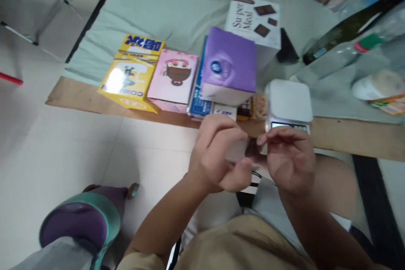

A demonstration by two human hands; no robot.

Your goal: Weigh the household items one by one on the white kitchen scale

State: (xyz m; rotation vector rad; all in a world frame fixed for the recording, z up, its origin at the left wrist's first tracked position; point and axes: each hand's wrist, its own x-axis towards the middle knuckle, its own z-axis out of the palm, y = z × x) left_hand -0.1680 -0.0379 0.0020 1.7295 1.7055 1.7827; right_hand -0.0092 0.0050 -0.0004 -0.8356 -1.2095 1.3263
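My left hand (218, 154) is curled round a small pale, whitish object (236, 150), blurred, whose kind I cannot make out. At its right end shows a dark brown patch (253, 148). My right hand (291, 160) is closed in a pinch with its fingertips close to that dark end; whatever they hold is hidden. Both hands are held in front of the table edge, over my lap. Just beyond my right hand sits a white kitchen scale (289, 101) with its display lit.
Along the table's front stand a yellow box (133, 76), a pink box (174, 78) and a purple box (229, 65). Behind is a white "Super Meal" box (253, 21). Bottles (344, 29) lie at the right. A purple and teal stool-like object (79, 219) is on the floor.
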